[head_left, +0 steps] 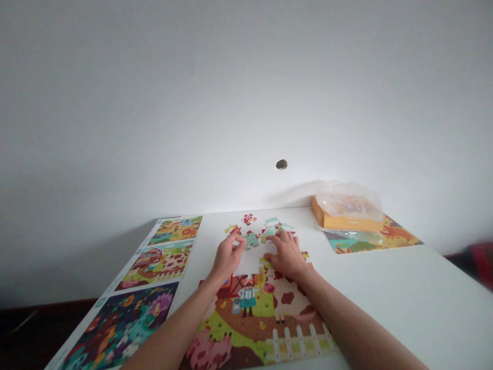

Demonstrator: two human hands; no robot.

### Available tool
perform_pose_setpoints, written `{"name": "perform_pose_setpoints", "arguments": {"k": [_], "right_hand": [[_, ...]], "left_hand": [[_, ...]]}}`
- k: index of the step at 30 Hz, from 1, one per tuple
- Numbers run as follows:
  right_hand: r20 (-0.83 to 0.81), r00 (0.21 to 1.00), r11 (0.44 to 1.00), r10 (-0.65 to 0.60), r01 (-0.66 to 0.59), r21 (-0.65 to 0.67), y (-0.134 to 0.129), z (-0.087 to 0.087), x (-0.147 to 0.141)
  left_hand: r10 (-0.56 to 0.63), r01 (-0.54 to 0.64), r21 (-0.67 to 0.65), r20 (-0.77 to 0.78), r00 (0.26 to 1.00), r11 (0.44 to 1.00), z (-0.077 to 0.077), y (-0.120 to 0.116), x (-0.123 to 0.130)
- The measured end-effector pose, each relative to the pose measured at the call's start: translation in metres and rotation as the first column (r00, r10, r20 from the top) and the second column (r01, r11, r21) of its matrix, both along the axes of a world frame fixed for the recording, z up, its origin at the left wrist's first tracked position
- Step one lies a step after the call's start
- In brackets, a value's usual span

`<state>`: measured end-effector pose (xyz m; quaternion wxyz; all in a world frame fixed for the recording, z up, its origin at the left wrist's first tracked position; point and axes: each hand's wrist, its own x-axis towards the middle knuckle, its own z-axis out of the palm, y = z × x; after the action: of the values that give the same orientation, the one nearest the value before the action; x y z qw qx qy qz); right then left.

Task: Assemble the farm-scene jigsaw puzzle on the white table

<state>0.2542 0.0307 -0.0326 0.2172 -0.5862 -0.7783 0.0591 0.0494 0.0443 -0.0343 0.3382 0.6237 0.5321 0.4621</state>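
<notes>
A partly joined farm puzzle lies on the white table, showing a farmer, a cow, a pig and a white fence. Above its top edge, my left hand is pinched closed at the left edge of a pale green piece. My right hand reaches over the puzzle's upper right part, its fingertips on loose pale green pieces; whether it grips one cannot be made out. Several loose pieces lie beyond the hands, among them a red barn piece.
A printed sheet with three pictures lies along the table's left side. At the back right, an orange box carries a clear plastic bag, beside a dinosaur-coloured picture. The wall behind has a small hole.
</notes>
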Motion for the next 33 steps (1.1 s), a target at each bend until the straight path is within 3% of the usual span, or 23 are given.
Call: {"name": "perform_pose_setpoints", "arguments": {"k": [5,8,13,20,22,24,27,29,31,33], "right_hand": [[-0.023,0.995,0.995,-0.098,0.098,-0.008,0.0,0.0,-0.005],[-0.034,0.997,0.997,-0.076,0.076,0.003,0.001,0.001,-0.005],[-0.038,0.996,0.997,-0.079,0.08,0.004,0.002,0.0,-0.002],[-0.091,0.989,0.992,-0.116,0.119,0.036,0.004,0.001,0.0],[-0.086,0.982,0.984,-0.167,0.172,0.05,0.004,0.003,0.001],[-0.068,0.975,0.974,-0.213,0.217,0.065,0.004,0.004,0.001],[-0.011,0.978,0.977,-0.21,0.21,0.038,0.005,0.004,0.003],[0.016,0.985,0.985,-0.171,0.171,0.005,0.006,0.003,0.004],[0.008,0.99,0.99,-0.139,0.139,0.002,0.007,0.002,0.006],[-0.016,0.993,0.993,-0.117,0.117,0.017,0.008,0.002,0.007]], "left_hand": [[-0.081,0.116,-0.084,0.339,0.937,0.99,-0.005,0.002,-0.004],[-0.041,0.123,-0.137,0.488,0.872,0.983,-0.003,-0.001,-0.008],[0.002,0.044,-0.074,0.533,0.846,0.996,0.001,-0.009,-0.014],[0.116,-0.161,0.114,0.332,0.936,0.98,0.004,-0.014,-0.024],[0.158,-0.191,0.166,0.191,0.969,0.967,0.005,-0.012,-0.026],[0.141,-0.131,0.27,-0.017,0.99,0.954,0.005,-0.009,-0.027],[0.035,0.139,0.374,-0.421,0.906,0.917,0.0,-0.008,-0.024],[-0.014,0.249,0.299,-0.613,0.79,0.921,-0.004,-0.01,-0.022],[-0.039,0.272,0.231,-0.691,0.721,0.934,-0.007,-0.012,-0.021],[-0.026,0.239,0.21,-0.698,0.716,0.948,-0.007,-0.012,-0.02]]}}
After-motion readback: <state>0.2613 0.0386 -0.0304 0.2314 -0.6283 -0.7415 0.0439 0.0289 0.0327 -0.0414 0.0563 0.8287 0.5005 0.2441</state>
